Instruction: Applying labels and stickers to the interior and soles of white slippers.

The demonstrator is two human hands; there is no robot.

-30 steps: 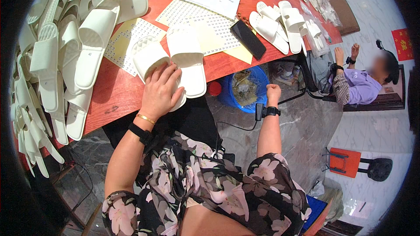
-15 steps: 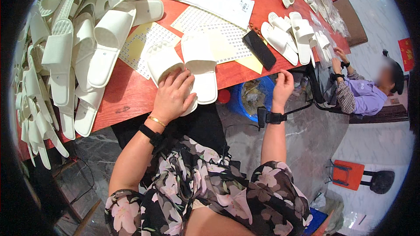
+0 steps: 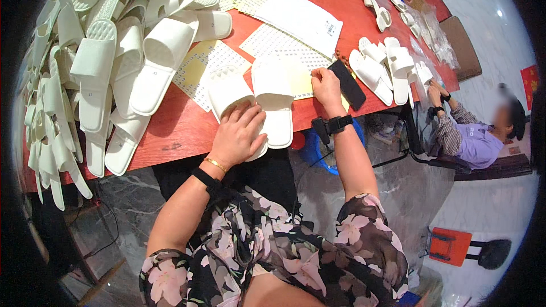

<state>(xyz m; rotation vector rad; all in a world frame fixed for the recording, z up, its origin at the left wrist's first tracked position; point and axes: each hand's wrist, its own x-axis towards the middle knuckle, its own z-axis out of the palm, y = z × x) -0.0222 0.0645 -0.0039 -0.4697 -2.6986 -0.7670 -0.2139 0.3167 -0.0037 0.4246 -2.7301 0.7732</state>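
While the left hand [image 3: 238, 136] lies flat with its fingers spread on one white slipper [image 3: 227, 92], the right hand [image 3: 325, 86] rests with curled fingers on a yellow sticker sheet [image 3: 300, 77], pinching at it; I cannot tell if it has a sticker. A second slipper [image 3: 274, 98] lies between the two hands, touching the first. A black phone [image 3: 348, 84] sits just past the right hand. To do this well, I think the left hand should press the slipper still, and the right should peel slowly so nothing tears.
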